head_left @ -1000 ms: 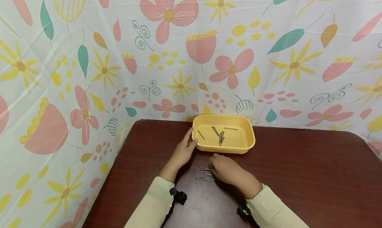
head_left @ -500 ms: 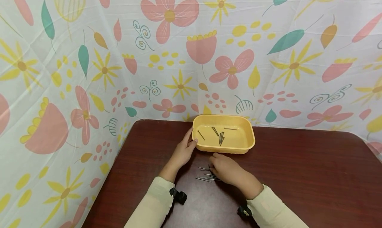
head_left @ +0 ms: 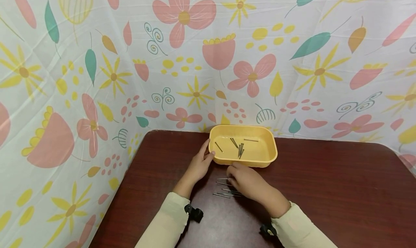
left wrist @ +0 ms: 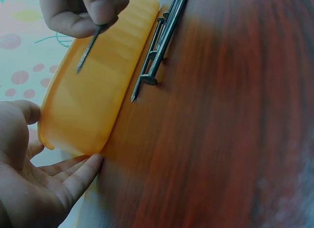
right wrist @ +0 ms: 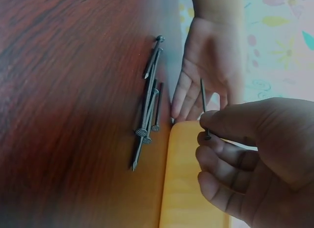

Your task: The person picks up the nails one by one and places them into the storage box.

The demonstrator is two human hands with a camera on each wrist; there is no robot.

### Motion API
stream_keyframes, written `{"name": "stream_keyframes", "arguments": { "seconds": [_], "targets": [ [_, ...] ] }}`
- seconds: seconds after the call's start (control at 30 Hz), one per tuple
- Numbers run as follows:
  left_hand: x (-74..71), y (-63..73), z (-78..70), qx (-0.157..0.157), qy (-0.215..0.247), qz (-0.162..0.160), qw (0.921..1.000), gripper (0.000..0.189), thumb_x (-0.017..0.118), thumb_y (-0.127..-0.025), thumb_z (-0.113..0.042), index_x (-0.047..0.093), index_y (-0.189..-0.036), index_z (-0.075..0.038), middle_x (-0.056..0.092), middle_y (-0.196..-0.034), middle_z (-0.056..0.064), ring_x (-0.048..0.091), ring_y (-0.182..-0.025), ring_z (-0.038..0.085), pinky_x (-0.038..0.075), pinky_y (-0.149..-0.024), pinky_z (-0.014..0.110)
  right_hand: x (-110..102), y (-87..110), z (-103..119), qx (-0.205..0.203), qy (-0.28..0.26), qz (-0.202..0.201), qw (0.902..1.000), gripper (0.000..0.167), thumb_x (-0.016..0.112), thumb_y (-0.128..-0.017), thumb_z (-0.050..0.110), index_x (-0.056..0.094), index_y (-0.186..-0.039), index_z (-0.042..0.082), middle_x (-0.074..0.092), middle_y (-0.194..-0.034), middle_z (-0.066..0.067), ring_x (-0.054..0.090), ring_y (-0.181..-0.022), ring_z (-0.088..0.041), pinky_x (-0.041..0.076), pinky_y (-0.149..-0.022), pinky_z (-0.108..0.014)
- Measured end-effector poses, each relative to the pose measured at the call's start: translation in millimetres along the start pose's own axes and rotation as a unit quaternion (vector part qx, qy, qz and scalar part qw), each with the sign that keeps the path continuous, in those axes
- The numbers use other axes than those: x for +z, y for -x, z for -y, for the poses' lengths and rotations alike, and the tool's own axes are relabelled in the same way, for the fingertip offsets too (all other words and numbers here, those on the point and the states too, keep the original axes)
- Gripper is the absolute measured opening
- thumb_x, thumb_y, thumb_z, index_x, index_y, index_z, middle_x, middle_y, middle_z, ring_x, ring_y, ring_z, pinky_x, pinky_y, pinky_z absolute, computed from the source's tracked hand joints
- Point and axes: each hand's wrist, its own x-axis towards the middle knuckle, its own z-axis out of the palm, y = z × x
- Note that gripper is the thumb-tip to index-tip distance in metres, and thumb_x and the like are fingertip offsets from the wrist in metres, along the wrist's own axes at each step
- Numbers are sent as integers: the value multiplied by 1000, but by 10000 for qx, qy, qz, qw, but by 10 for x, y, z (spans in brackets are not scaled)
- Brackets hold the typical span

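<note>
A yellow plastic basin stands at the far side of the table with several nails lying in it. My left hand holds the basin at its left end, thumb at the rim and fingertips low against the wall. Just in front of the basin, my right hand pinches one nail between thumb and forefinger. That nail is raised above the table, its head at the fingertips in the right wrist view. Below and beside this hand, several loose nails lie in a small heap, partly hidden by it.
The dark red-brown wooden table reaches to the right and toward me. A flower-printed cloth hangs behind and to the left, close to the basin's far edge. Black straps sit at both cuffs.
My right hand has moved slightly up and toward the basin, lifting a nail away from the heap. My left hand and the basin stay where they were.
</note>
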Motion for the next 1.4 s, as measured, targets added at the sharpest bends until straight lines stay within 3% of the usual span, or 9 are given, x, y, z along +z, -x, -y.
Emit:
{"name": "stream_keyframes", "arguments": {
  "seconds": [0.87, 1.4],
  "targets": [
    [-1, -6, 9, 26, -41, -1, 10000, 61, 48, -105, -48, 22, -159, -46, 57, -147, 10, 60, -131, 23, 44, -112, 49, -221, 48, -276, 737, -363, -802, 9934, 4, 71, -94, 14, 67, -95, 15, 59, -92, 3, 60, -83, -11, 53, -76, -34],
    [5, -8, 8, 43, 12, 32, 10000, 61, 48, -105, -45, 22, -160, -43, 57, -147, 9, 60, -131, 22, 44, -112, 48, -274, 120, -488, 1147, -354, -1403, 9828, 4, 70, -94, 11, 66, -94, 11, 59, -88, -2, 56, -72, -12, 49, -64, -30]
  ]
}}
